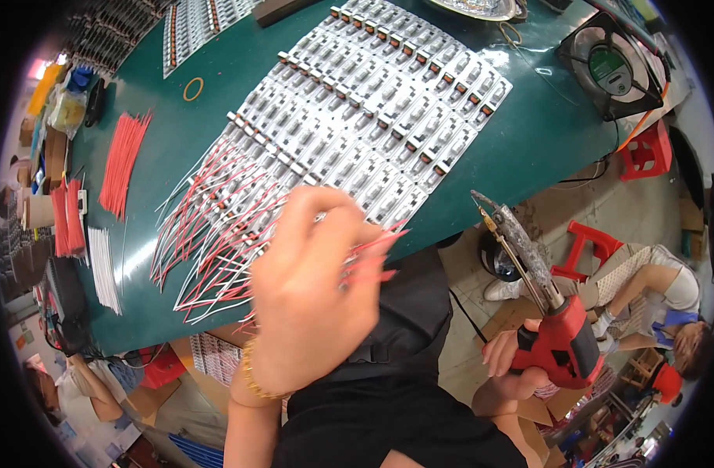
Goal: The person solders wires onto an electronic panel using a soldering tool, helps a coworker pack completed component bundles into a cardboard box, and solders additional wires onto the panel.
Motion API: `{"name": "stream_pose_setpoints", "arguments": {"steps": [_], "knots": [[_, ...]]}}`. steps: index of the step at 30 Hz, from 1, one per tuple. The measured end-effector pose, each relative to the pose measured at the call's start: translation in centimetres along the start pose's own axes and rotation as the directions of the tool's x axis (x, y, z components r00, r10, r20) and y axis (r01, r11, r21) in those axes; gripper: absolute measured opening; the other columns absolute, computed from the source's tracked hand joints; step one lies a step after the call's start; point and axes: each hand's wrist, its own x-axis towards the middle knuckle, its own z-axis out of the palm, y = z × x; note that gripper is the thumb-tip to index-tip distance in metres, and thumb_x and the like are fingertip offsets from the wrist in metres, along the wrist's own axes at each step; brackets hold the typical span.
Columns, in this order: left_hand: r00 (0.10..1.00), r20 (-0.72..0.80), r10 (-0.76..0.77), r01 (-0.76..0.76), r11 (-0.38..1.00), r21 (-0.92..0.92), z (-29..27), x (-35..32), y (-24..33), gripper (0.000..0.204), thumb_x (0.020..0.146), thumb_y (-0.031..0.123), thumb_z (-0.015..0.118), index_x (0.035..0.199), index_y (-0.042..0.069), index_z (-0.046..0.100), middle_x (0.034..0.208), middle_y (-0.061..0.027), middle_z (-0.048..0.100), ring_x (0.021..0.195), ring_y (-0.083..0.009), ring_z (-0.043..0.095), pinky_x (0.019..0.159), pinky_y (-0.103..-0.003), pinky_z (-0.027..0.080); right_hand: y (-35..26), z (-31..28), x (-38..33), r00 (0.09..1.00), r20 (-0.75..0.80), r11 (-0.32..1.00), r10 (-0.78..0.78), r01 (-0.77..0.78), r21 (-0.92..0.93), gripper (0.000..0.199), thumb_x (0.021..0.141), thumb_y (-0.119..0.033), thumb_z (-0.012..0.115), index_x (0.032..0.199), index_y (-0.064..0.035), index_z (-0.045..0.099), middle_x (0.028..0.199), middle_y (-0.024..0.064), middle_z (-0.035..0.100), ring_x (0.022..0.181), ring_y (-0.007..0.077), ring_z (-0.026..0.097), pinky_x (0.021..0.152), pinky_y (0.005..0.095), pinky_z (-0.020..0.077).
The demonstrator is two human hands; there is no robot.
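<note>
My left hand (314, 288), a gold-coloured bracelet at its wrist, is closed on a few red wires (393, 234) whose ends stick out past the fingers. It hovers over the near edge of a large panel of small white circuit boards (357, 117), hiding part of it. Red and white wires (209, 226) fan out from the boards at the panel's left end. Off the table's right side, my right hand (513, 366) grips a red and black soldering gun (567, 343). Its tip and a thin feed tube point up and left, apart from the boards.
On the green table (559, 132) lie a bundle of red wires (124, 164), a bundle of white wires (103, 269) and a rubber band (193, 89). A black fan (610, 66) stands at the far right. Beyond the table are red stools (587, 249) and a seated person (645, 288).
</note>
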Motion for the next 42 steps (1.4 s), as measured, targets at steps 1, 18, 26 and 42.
{"name": "stream_pose_setpoints", "arguments": {"steps": [1,18,26,42], "knots": [[0.978,0.034,-0.205,0.206,0.978,-0.043,0.6,0.7,1.5,0.013,0.07,-0.004,0.071,0.075,-0.001,0.059,0.083,-0.0104,0.058,0.072,-0.0219,0.058,0.063,-0.028,0.044,-0.4,0.4,0.0,0.999,-0.033,0.998,0.034,-0.036,-0.044,0.084,0.08,-0.066,0.054,0.124,0.0034,0.036,0.046,-0.0022,0.043,0.036,0.0114,0.043,0.04,0.0249,0.0392],[0.988,0.063,-0.142,0.139,0.989,0.045,3.5,1.4,0.0,0.014,0.071,0.002,0.07,0.077,0.002,0.057,0.085,-0.0057,0.056,0.053,-0.0223,0.056,0.046,-0.032,0.042,0.0,-0.3,1.4,0.976,0.055,0.978,0.209,-0.209,0.002,0.059,0.074,-0.06,0.069,0.062,-0.0038,0.056,0.059,0.0017,0.054,0.049,0.0144,0.051,0.045,0.0255,0.0377],[0.988,0.054,-0.142,0.138,0.988,0.065,3.7,1.4,0.0,0.014,0.07,0.002,0.069,0.077,0.003,0.056,0.085,-0.0056,0.055,0.051,-0.0218,0.055,0.045,-0.032,0.042,-0.8,-2.0,2.1,0.966,0.206,0.975,0.158,-0.12,-0.185,0.053,0.08,-0.053,0.068,0.068,-0.0025,0.056,0.062,0.0043,0.056,0.052,0.0159,0.054,0.045,0.0267,0.0394],[0.995,0.059,-0.083,0.076,0.99,0.121,2.2,0.0,-1.1,0.014,0.072,0.003,0.069,0.077,0.002,0.056,0.085,-0.007,0.055,0.051,-0.0232,0.055,0.044,-0.033,0.042,-0.1,0.7,2.2,0.997,0.073,0.999,-0.02,0.023,-0.041,0.08,0.085,-0.063,0.051,0.123,0.0057,0.035,0.048,-0.0026,0.041,0.038,0.0112,0.042,0.041,0.025,0.0397]]}}
